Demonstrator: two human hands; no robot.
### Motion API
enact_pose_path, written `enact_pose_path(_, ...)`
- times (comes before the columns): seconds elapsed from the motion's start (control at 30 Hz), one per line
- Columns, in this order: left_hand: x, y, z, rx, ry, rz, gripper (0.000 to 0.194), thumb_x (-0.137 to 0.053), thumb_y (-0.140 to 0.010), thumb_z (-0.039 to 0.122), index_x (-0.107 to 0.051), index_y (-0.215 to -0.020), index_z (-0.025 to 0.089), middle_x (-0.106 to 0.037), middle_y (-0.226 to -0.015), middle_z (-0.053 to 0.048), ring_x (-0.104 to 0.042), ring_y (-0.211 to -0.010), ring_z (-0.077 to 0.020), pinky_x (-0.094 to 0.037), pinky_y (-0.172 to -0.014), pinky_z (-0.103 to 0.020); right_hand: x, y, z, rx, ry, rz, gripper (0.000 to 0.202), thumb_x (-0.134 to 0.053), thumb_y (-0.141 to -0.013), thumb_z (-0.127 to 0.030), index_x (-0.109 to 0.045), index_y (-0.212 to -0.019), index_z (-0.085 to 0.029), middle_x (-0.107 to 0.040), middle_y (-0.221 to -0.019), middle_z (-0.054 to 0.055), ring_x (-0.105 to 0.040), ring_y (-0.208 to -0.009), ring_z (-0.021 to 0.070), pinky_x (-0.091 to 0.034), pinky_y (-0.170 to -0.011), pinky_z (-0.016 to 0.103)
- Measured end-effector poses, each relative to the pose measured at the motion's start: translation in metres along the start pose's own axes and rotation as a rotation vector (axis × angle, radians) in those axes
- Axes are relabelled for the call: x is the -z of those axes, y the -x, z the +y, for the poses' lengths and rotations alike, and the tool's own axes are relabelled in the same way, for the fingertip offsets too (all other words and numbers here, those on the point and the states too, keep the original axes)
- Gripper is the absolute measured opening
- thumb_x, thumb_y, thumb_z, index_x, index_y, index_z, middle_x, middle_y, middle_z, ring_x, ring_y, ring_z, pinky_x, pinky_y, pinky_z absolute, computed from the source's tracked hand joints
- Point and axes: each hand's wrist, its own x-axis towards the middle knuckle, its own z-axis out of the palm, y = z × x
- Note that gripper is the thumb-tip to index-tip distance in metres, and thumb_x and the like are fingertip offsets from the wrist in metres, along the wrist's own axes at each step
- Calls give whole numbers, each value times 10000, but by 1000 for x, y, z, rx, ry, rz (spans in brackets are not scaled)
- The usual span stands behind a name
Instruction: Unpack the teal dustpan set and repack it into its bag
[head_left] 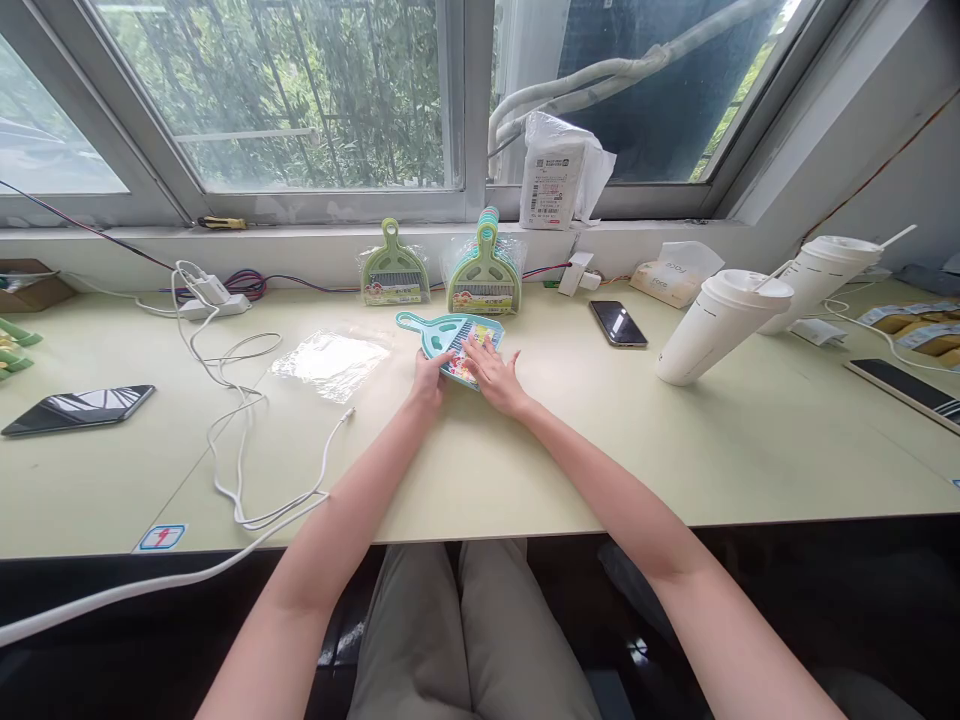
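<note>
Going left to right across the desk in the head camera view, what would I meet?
Dark phone → clear plastic bag → left hand → right hand, both on the teal dustpan set → black phone → two white cups.

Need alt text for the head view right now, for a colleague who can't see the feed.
Both hands rest on a teal mini dustpan set lying flat on a pale green table: left hand at its near edge, right hand flat on its label. Two bagged green dustpan sets lean against the windowsill behind; an empty clear bag lies left, two white lidded cups right.
</note>
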Motion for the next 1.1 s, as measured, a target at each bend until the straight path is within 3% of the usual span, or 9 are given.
enact_pose_path(0.27,-3,5,5,7,24,18,588,-704,-546,19,-512,-1067,213,-635,-944,-1,-641,-827,-140,-526,-726,-248,1,3,-6,-36,46,38,630,-72,-944,-592,-151,-1501,-310,-152,-1571,17,-10,-1473,229,180,-1030,689)
enact_pose_path(0.4,-3,5,4,-10,13,-12,611,-700,-512,-19,-518,-1046,216,-625,-925,13,-636,-818,-128,-525,-717,-230,-3,3,-7,-71,35,54,614,-115,-952,-579,-221,-1489,-303,-156,-1572,29,-30,-1472,241,174,-1028,693)
enact_pose_path(0.5,-1,4,4,-4,14,-10,612,-688,-520,-25,-523,-1053,225,-622,-945,9,-638,-842,-140,-539,-749,-252,-2,2,-7,-110,-77,222,572,-225,-952,-560,-278,-1467,-317,-168,-1572,22,-46,-1471,241,146,-1052,680)
enact_pose_path(0.57,-1,4,6,-1,29,-26,636,-687,-534,-14,-516,-1093,236,-624,-973,0,-642,-882,-160,-547,-791,-289,0,2,-6,-187,-252,418,612,-368,-924,-542,-254,-1474,-300,-133,-1582,37,-59,-1470,238,37,-1119,631)
enact_pose_path(0.63,-1,4,8,-5,40,-58,657,-687,-542,-1,-508,-1126,240,-626,-995,-8,-644,-919,-180,-546,-835,-328,4,0,-3,-283,-546,509,662,-500,-882,-496,-272,-1460,-268,-203,-1566,72,-188,-1448,234,-179,-1157,529)
enact_pose_path(0.77,0,6,14,3,-2,-174,646,-704,-551,40,-513,-1143,213,-633,-1017,-29,-641,-966,-212,-520,-906,-387,8,-6,7,-378,-1158,217,350,-600,-856,-335,-546,-1172,-196,-645,-1203,97,-652,-1054,213,-546,-897,364)
enact_pose_path(0.87,1,6,18,-6,-63,-246,619,-728,-549,79,-538,-1128,189,-641,-1012,-41,-638,-972,-217,-502,-930,-398,7,-8,10,-393,-1336,171,143,-616,-837,-185,-594,-977,-171,-721,-969,52,-704,-778,153,-592,-728,284)
enact_pose_path(1.0,5,-2,25,-7,-209,-340,504,-734,-643,235,-581,-1118,166,-651,-1089,-84,-616,-1041,-242,-483,-955,-397,4,-8,10,-396,-1390,233,106,-594,-839,-117,-601,-934,-163,-726,-927,32,-698,-732,127,-592,-672,248)
enact_pose_path(1.1,17,-12,36,-50,-487,-164,421,-491,-861,424,-572,-1180,161,-636,-1158,-119,-577,-1117,-259,-462,-968,-424,4,-7,11,-418,-1375,284,120,-617,-817,-102,-602,-920,-162,-729,-908,26,-699,-730,131,-597,-686,259)
